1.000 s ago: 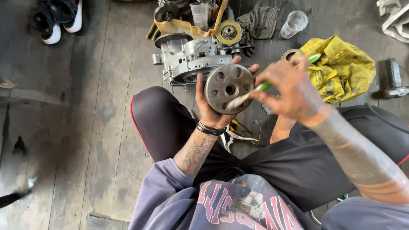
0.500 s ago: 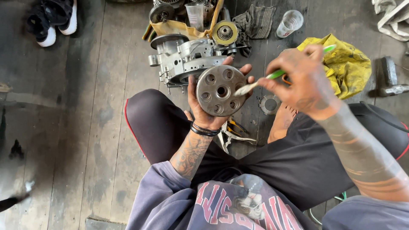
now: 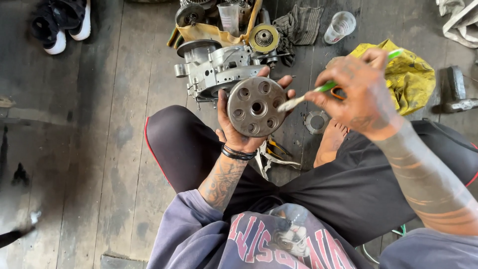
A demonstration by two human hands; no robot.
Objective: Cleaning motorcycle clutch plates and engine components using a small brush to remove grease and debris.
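Observation:
My left hand [image 3: 234,133] holds up a round grey metal disc [image 3: 257,106] with several holes around a centre bore, its face turned toward me. My right hand [image 3: 359,97] grips a green-handled toothbrush [image 3: 318,91], and the bristle end sits just off the disc's right edge. I sit cross-legged on a wooden plank floor, both hands raised above my knees. A black band circles my left wrist.
A grey engine casing [image 3: 215,69] lies on the floor beyond the disc, with a yellow-faced round part [image 3: 264,38] and a rag [image 3: 298,25] behind it. A crumpled yellow bag [image 3: 411,74], a clear plastic cup [image 3: 340,26], a hammer [image 3: 455,94], a metal ring [image 3: 315,122], pliers [image 3: 271,152] and shoes [image 3: 59,22] lie around.
The brush has come off the disc face and now sits at its right edge. My right hand has lifted slightly up and to the right. The disc stays held in my left hand.

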